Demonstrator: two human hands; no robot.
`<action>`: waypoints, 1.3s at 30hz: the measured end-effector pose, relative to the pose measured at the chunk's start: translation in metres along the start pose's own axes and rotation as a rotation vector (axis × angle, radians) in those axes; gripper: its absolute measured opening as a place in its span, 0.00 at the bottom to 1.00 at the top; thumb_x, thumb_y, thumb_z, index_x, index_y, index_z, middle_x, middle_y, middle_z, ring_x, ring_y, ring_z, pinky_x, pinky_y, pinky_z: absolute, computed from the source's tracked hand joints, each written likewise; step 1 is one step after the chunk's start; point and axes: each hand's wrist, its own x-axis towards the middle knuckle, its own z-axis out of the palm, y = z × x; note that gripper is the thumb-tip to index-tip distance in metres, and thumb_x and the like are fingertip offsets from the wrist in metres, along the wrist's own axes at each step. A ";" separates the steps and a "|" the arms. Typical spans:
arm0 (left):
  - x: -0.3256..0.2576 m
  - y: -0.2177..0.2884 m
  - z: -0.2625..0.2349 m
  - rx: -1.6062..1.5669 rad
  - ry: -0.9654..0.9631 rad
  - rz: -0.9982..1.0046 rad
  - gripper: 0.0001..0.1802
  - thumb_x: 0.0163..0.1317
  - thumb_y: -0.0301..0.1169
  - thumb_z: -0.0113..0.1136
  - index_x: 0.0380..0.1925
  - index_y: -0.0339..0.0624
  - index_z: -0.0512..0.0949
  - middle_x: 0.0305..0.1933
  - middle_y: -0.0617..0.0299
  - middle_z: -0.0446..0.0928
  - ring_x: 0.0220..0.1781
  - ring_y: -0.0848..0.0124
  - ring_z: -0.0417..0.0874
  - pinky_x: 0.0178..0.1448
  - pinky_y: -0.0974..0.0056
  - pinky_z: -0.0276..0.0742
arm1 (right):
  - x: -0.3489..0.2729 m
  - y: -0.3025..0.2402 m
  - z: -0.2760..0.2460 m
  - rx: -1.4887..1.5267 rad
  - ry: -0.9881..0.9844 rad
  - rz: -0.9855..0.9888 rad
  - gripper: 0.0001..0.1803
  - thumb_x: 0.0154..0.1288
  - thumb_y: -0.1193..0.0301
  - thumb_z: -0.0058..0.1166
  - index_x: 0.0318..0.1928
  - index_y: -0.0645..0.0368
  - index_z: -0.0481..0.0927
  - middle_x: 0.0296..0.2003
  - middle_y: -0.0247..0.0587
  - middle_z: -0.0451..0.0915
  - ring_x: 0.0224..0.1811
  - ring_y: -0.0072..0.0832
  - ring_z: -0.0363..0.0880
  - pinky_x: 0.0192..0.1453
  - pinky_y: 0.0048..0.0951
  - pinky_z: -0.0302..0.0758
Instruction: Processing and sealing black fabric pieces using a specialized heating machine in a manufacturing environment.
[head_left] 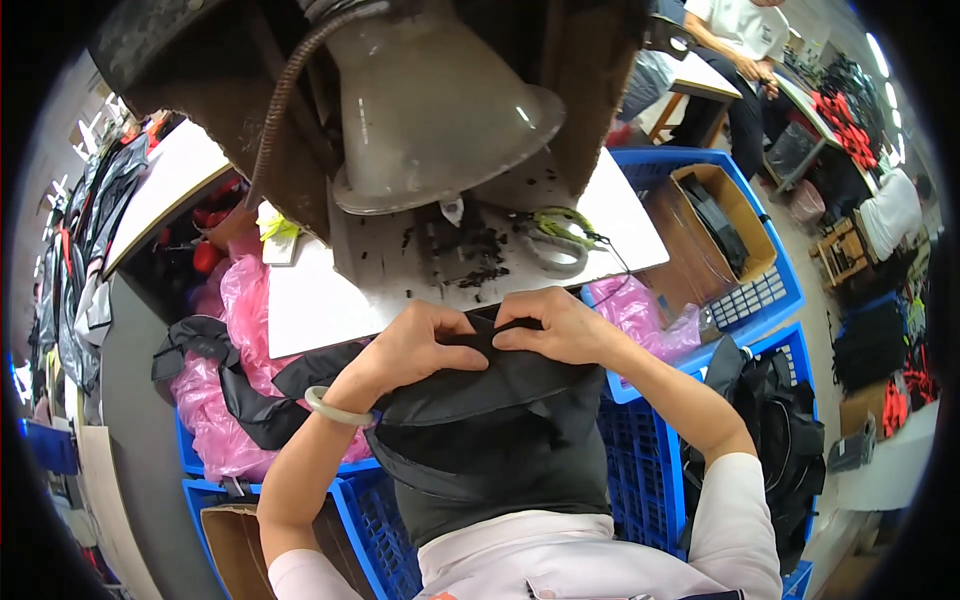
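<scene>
Both my hands hold a piece of black fabric (pixel 480 395) by its upper edge, at the front edge of the white table. My left hand (pixel 415 350), with a pale bangle at the wrist, pinches the fabric between thumb and fingers. A short way to its right, my right hand (pixel 555 328) pinches the same edge. The fabric hangs down over my lap in folds. Just beyond my hands, small black scraps (pixel 475 270) lie scattered on the tabletop. Above them hangs a cloudy bell-shaped hood (pixel 430 110), with a small pointed metal part below it.
Scissors with grey handles (pixel 555 258) lie right of the scraps, beside a yellow-green tool (pixel 562 222). Pink plastic bags (pixel 245 310) and black pieces fill the left side. Blue crates (pixel 640 460) stand around me; one at right holds a cardboard box (pixel 725 215). Other people sit farther right.
</scene>
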 end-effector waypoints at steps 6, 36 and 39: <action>0.013 -0.013 -0.028 -0.366 0.060 -0.016 0.11 0.45 0.25 0.66 0.30 0.31 0.79 0.26 0.65 0.78 0.26 0.79 0.75 0.32 0.74 0.71 | 0.034 0.006 -0.005 0.637 -0.071 0.202 0.07 0.55 0.72 0.58 0.33 0.63 0.77 0.26 0.26 0.75 0.30 0.11 0.70 0.33 0.15 0.64; 0.065 -0.027 -0.045 -0.485 0.434 0.071 0.22 0.41 0.19 0.68 0.41 0.36 0.78 0.42 0.61 0.78 0.43 0.70 0.77 0.50 0.69 0.72 | 0.077 0.016 -0.027 1.022 0.228 0.202 0.16 0.54 0.79 0.55 0.45 0.71 0.77 0.37 0.40 0.80 0.38 0.21 0.78 0.44 0.20 0.73; 0.063 -0.020 -0.045 -0.448 0.447 0.059 0.22 0.41 0.20 0.67 0.42 0.35 0.77 0.41 0.61 0.78 0.43 0.70 0.77 0.49 0.69 0.71 | 0.080 0.020 -0.028 0.981 0.220 0.226 0.15 0.55 0.78 0.55 0.44 0.71 0.77 0.36 0.40 0.81 0.36 0.21 0.78 0.43 0.20 0.73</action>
